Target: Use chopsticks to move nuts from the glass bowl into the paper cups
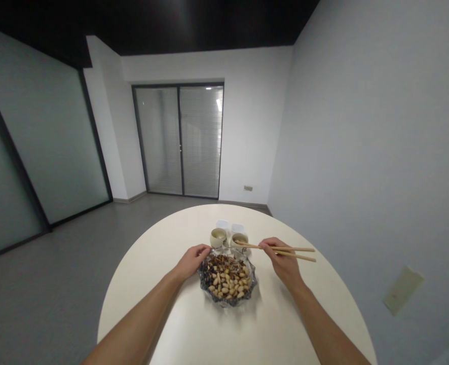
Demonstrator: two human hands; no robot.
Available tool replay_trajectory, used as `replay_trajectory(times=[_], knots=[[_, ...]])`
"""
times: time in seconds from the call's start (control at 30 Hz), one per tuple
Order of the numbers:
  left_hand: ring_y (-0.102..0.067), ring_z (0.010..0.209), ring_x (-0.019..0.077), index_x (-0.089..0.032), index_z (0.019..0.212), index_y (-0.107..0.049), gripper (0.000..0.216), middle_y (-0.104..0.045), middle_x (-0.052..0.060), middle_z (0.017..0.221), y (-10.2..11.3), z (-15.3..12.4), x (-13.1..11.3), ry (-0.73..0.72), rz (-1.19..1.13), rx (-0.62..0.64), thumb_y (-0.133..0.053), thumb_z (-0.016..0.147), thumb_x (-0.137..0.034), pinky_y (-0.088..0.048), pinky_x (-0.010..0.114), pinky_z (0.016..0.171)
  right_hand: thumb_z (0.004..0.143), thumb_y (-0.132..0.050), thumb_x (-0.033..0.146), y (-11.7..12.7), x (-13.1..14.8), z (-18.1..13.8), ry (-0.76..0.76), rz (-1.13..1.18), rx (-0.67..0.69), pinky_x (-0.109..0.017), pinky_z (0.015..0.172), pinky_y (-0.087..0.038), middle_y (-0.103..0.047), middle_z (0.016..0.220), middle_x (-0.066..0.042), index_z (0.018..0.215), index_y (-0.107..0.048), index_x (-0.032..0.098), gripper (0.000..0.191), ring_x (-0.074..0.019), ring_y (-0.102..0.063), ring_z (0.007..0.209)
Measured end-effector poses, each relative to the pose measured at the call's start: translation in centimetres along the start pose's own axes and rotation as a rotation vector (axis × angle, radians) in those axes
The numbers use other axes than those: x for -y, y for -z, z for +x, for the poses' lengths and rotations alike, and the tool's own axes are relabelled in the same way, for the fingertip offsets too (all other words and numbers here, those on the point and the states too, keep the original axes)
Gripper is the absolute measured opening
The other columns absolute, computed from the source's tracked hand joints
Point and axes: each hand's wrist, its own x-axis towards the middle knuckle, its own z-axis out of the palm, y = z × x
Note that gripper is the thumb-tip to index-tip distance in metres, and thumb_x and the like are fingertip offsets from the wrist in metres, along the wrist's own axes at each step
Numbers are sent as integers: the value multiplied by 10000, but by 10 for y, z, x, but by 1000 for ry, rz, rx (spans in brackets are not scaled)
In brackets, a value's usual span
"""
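A scalloped glass bowl [254,286] full of mixed nuts and seeds stands on the table in front of me. My left hand [194,260] rests at its upper left, fingers closed on the rim. Wooden chopsticks [299,249] are gripped in my right hand [282,259], pointing left. Their tips reach into the mouth of the right small cup [243,238], beyond the bowl. Something light brown shows at the tips, too small to name. Beside it stands another small beige cup [218,238], to the left.
Two white dishes or lids [237,227] lie behind the cups on the round cream table [144,284]. A wall [361,152] runs close along the right. Glass doors [181,142] stand across the grey floor.
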Motion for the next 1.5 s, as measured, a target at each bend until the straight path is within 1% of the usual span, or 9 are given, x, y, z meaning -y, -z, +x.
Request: replay_trajectory(times=[0.13, 0.3, 0.4, 0.5, 0.73, 0.97, 1.13, 1.27, 1.5], knots=[[-660, 941, 249, -164, 977, -726, 396, -759, 64, 982, 0, -1, -1, 0, -10, 6, -518, 892, -490, -482, 330, 863, 844, -658, 476, -7, -4, -3, -31, 45, 134, -286, 588, -468, -687, 706, -41, 759, -705, 206, 287, -191, -600, 657], [-657, 951, 249, -163, 979, -723, 393, -755, 67, 989, 0, 0, -1, -6, 14, 3, -510, 899, -484, -478, 328, 868, 852, -660, 437, -10, -3, -7, -61, 27, 265, -280, 602, -466, -684, 702, -29, 769, -703, 210, 246, -187, -610, 668], [-657, 947, 251, -165, 970, -726, 390, -757, 67, 981, -1, 0, 0, -10, 29, -3, -509, 898, -481, -478, 332, 867, 860, -666, 408, -10, -1, -9, -50, 23, 325, -276, 608, -462, -690, 719, -28, 780, -711, 211, 217, -182, -612, 677], [-658, 945, 254, -170, 969, -730, 387, -758, 64, 977, -1, 0, -1, -12, 34, -7, -511, 896, -481, -478, 334, 866, 860, -679, 388, -12, 0, -10, -34, 26, 355, -274, 611, -464, -695, 732, -26, 787, -713, 212, 193, -177, -614, 679], [-657, 952, 251, -173, 973, -727, 393, -755, 64, 986, 0, 0, 1, -23, 29, 1, -499, 907, -486, -476, 334, 869, 858, -693, 367, -14, -2, -10, -5, 46, 342, -291, 678, -504, -710, 806, -33, 834, -717, 219, 152, -185, -646, 745], [-654, 953, 252, -171, 978, -724, 412, -755, 65, 990, 0, 0, 2, -11, 19, 5, -507, 895, -511, -479, 336, 870, 854, -688, 413, -13, 0, -9, 3, 42, 299, -297, 662, -510, -712, 780, -39, 817, -724, 215, 205, -190, -646, 720], [-655, 958, 253, -170, 987, -726, 414, -754, 66, 995, 0, -1, 0, -14, 5, 6, -501, 900, -506, -476, 336, 874, 865, -672, 412, -12, 0, -9, -28, 18, 320, -302, 665, -515, -721, 789, -40, 839, -724, 217, 203, -199, -656, 733], [-652, 964, 250, -168, 987, -725, 410, -754, 68, 1002, -1, -1, 1, -11, 4, 1, -509, 898, -505, -475, 331, 875, 867, -674, 402, -12, 1, -10, 8, 29, 321, -306, 679, -520, -716, 809, -42, 845, -725, 220, 191, -198, -656, 747], [-652, 932, 245, -162, 966, -724, 394, -754, 66, 972, -1, 0, 1, -14, 21, 5, -513, 898, -488, -475, 329, 861, 863, -683, 415, -13, 2, -8, 54, 87, 263, -310, 671, -520, -712, 801, -45, 852, -738, 226, 197, -194, -655, 734]])
